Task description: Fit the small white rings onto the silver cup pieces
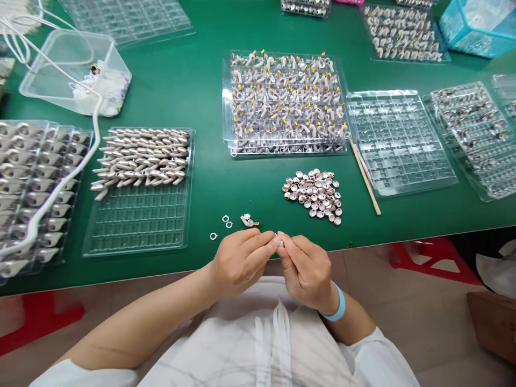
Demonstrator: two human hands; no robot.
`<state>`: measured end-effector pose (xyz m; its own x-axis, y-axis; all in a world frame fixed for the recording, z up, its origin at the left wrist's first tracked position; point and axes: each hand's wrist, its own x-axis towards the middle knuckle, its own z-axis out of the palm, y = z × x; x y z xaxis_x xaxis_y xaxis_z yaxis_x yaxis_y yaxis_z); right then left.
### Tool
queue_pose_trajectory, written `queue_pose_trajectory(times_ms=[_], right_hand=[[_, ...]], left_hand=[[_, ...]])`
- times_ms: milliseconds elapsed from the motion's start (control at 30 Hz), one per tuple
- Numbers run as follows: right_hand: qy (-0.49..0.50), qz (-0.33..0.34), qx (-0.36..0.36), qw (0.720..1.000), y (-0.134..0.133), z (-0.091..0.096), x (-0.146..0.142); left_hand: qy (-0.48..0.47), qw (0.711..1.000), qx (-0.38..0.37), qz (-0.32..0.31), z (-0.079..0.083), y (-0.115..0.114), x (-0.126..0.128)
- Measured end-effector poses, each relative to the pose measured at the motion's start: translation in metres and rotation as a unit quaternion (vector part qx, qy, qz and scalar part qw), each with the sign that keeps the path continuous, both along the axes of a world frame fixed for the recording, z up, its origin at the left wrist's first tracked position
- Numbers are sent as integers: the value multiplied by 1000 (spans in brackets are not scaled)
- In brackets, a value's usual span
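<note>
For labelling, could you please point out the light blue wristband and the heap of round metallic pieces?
Light blue wristband (341, 305): head view, its outer side.
Heap of round metallic pieces (316, 194): head view, near its middle.

A blue basket (463, 38) stands on the table (209, 177).

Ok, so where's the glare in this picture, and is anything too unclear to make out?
Head view: bright glints on the clear tray beside the stick; head view: the small piece pinched between the left hand and right hand shows too little to identify.
</note>
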<state>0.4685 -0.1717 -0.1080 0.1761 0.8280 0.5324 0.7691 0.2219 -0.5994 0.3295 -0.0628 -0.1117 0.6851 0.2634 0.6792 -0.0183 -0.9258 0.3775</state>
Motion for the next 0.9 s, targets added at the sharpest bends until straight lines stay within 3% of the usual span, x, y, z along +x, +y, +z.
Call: queue_pose_trajectory(times_ms=[367, 900], right_hand=[[-36, -8, -8, 999, -1, -8, -1], [-2, 5, -38, 999, 8, -13, 4]], left_hand=[[8, 1000, 4, 16, 0, -1, 5], [27, 998, -25, 46, -7, 1, 11]])
